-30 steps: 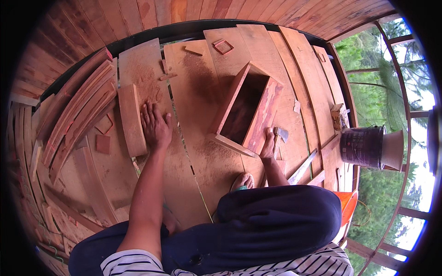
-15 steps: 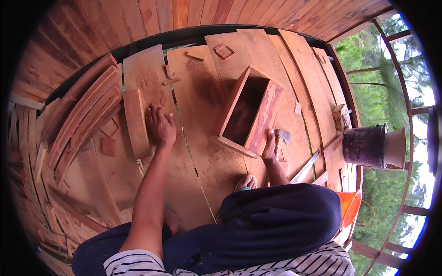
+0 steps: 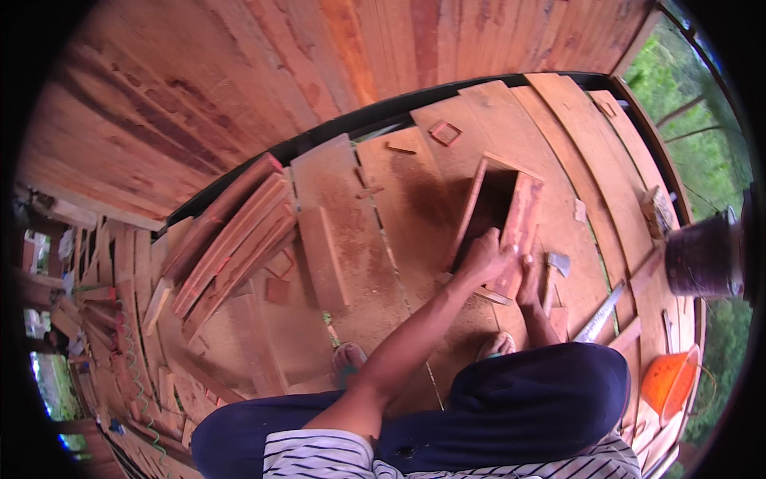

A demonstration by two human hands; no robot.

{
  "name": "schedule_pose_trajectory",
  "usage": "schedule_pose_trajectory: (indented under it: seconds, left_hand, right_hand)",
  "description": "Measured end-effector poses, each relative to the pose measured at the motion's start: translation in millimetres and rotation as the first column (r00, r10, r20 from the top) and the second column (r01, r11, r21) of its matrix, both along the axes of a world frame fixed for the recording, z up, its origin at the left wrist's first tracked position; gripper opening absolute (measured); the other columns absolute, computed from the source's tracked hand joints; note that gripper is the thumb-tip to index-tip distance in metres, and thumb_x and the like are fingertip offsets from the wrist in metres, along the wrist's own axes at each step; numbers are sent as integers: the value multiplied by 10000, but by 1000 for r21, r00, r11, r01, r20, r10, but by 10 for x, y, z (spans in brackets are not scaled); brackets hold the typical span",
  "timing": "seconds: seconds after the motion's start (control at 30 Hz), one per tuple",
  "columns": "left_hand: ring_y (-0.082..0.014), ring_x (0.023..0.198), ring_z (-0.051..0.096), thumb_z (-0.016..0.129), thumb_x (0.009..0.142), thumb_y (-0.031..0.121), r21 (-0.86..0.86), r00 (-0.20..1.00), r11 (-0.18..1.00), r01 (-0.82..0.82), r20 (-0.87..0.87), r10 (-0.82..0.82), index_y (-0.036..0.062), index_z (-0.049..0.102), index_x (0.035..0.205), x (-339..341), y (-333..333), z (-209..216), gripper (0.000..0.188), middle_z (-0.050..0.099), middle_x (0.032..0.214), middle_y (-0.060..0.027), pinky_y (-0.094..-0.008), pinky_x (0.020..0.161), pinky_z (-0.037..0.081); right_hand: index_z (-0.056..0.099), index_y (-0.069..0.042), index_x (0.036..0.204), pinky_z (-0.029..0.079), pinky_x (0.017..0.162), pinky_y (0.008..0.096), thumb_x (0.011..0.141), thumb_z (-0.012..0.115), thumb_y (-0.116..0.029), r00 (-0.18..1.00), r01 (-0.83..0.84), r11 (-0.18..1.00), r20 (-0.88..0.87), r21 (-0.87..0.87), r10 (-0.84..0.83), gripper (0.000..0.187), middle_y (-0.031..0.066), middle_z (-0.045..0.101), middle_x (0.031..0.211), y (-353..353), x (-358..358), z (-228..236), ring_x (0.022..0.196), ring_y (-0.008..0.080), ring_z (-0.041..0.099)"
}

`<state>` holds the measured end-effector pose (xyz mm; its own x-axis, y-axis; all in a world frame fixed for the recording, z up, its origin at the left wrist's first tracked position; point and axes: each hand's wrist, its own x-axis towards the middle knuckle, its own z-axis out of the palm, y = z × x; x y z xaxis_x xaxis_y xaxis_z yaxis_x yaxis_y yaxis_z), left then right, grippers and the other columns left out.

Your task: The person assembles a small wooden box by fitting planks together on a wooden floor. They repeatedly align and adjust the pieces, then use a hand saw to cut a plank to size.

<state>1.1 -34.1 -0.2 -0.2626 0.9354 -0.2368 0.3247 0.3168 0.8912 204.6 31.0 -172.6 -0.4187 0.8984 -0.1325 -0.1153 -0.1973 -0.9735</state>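
Observation:
An open wooden box [image 3: 520, 233] of reddish boards lies tilted on the plank floor, its dark hollow facing up. My left hand [image 3: 488, 255] reaches across to its near end, closed over the edge with the fingertips partly hidden. Close beside it, my right hand [image 3: 528, 286] holds the box's near right corner; those fingers are partly hidden too. A loose-looking end board [image 3: 491, 296] juts out at the near side. Just right of my right hand lies a hatchet [image 3: 556, 265] with a wooden handle.
A thick short board [image 3: 323, 259] and stacked curved planks [image 3: 231, 247] lie to the left. A small square frame [image 3: 445, 132] sits farther off. On the right are a handsaw [image 3: 600, 313], an orange bucket [image 3: 669, 383] and a dark bucket [image 3: 702, 254]. Sawdust covers some floor planks.
My left hand has left the short board and moved right onto the box. My right hand stays at the box's corner. The view has shifted, so everything sits farther right and lower.

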Motion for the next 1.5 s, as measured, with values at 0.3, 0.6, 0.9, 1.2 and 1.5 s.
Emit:
schedule_pose_trajectory:
  seconds: [0.3, 0.6, 0.9, 1.2, 1.5]
  left_hand:
    - [-312, 881, 706, 677, 897, 251, -23, 969, 1000, -16, 245, 21, -91, 676, 989, 176, 99, -373, 354, 698, 931, -292, -461, 756, 505]
    - [-129, 739, 648, 653, 920, 145, 316, 760, 948, 18, 612, -218, 4, 718, 874, 126, 145, -395, 163, 682, 775, -27, -313, 663, 540]
    - [-155, 1162, 609, 612, 1011, 172, -16, 627, 1000, -27, 779, 29, 6, 576, 1358, -58, -43, -115, 387, 641, 1291, -51, -324, 1036, 473]
    - [-152, 1170, 603, 606, 1025, 202, -59, 626, 998, -4, 779, 49, 25, 567, 1370, -54, -154, -152, 389, 643, 1285, -40, -326, 1044, 460]
    - [-118, 1116, 608, 605, 1034, 222, 86, 644, 986, -145, 764, 28, 46, 592, 1328, -91, -130, 66, 343, 656, 1227, -16, -324, 1010, 477]
  right_hand:
    - [467, -1, 1444, 429, 1065, 382, 1101, 317, -419, 982, -21, 995, -191, -101, 2, 561, 129, 557, 1344, -102, 36, 141, 1252, 233, 517]
    - [577, 8, 1330, 440, 1053, 378, 1099, 351, -318, 994, -5, 992, 107, 129, -9, 459, 160, 626, 1259, -319, -270, 1010, 1212, 233, 560]
    - [-64, 31, 1608, 102, 1261, 386, 1047, 339, -617, 999, -3, 946, 47, 325, -13, 947, 266, 45, 1685, -242, -358, 1192, 1572, 335, 57]
    - [-105, 31, 1605, 83, 1258, 342, 900, 598, -175, 993, 92, 992, 72, 86, -98, 1016, 223, -19, 1703, -405, -181, 1085, 1577, 270, 26]
    - [-53, 20, 1620, 105, 1253, 319, 827, 542, -30, 985, 167, 980, -50, 105, -163, 993, 189, 7, 1711, -368, -105, 1099, 1579, 242, 28]
